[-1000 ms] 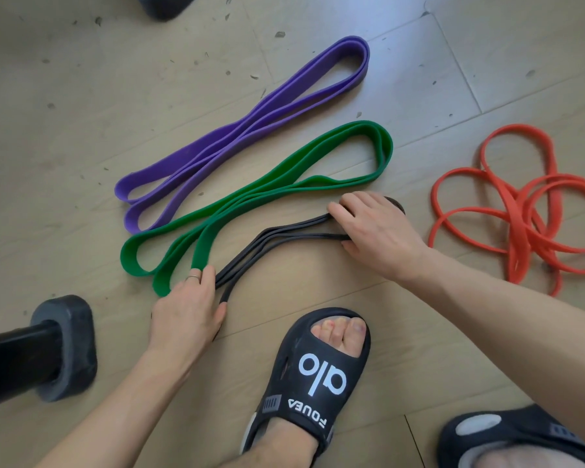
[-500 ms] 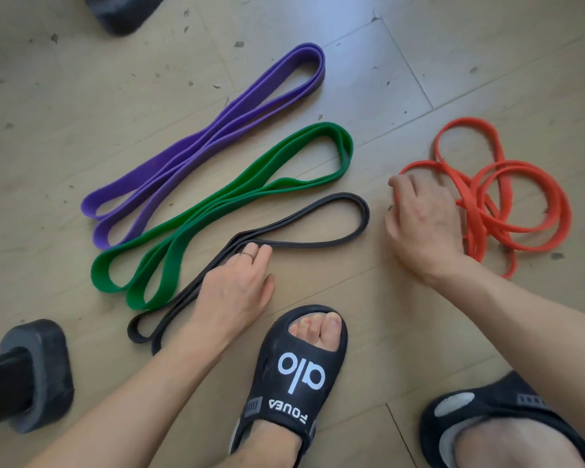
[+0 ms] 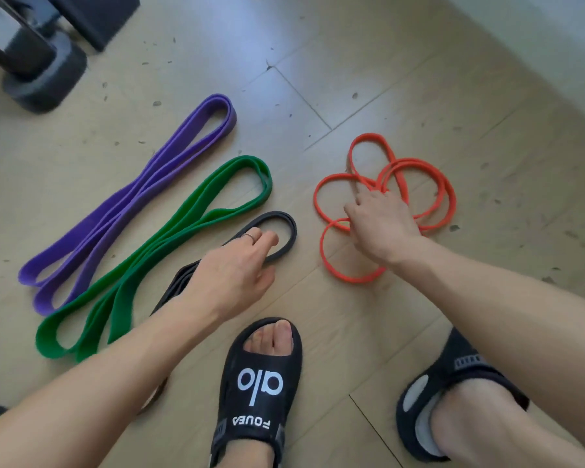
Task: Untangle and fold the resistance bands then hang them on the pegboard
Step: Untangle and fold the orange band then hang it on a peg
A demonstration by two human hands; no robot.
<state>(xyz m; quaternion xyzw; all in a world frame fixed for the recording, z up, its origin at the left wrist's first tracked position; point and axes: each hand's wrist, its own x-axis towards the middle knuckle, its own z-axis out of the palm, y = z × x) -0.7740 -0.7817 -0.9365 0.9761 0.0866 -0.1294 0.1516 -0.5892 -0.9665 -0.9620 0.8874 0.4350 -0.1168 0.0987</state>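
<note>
- Resistance bands lie on the floor [image 3: 419,62] in a row: the purple band [image 3: 132,197], the green band [image 3: 169,238] and the black band [image 3: 286,228] are each folded into long flat loops, while the orange band [image 3: 433,184] is a heap of crossing loops.
- Right hand [image 3: 382,224] rests on the middle of the orange band, knuckles up; its fingers [image 3: 365,199] curl down among the strands, but whether they pinch one I cannot tell, as the fingertips are hidden.
- Orange loops fan out beyond, left and right of those fingers, and one loop lies under the wrist.
- Left hand [image 3: 237,265] hovers over the black band, its fingers [image 3: 264,239] loosely bent and slightly spread, holding nothing; the band's rounded end curves just past the fingertips.
- Risk, as I judge it: pulling one orange strand from the centre could draw the crossings tighter instead of freeing them.
- Left hand, or the sandal [image 3: 260,383] near it, could brush the black band and spring its fold open.
- Stretched rubber may snap back if the grip slips.
- No pegboard is in view, so hanging is some way off.
</note>
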